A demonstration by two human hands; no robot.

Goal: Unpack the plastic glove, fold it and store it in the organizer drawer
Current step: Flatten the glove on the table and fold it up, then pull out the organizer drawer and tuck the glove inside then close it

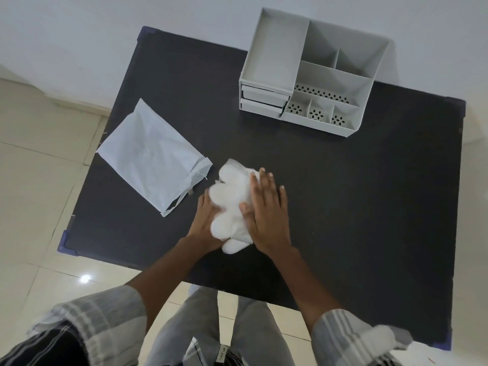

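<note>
My right hand [266,210] lies flat, fingers together, pressing the glove [232,204] onto the surface [369,207]; my left hand [204,220], fingers hidden underneath, lifts its edge to fold. Left of the glove lies the wrapper [153,157]; beyond the glove waits the organizer [314,72], drawers closed.

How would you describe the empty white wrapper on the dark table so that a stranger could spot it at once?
Start at the dark rectangular table and look to its left edge, away from the grey plastic organizer at the far side. There lies the flat white paper wrapper, torn open at the end nearest the hands. Unlike the puffy white plastic glove beside it, it lies flat, squarish and untouched.
</note>
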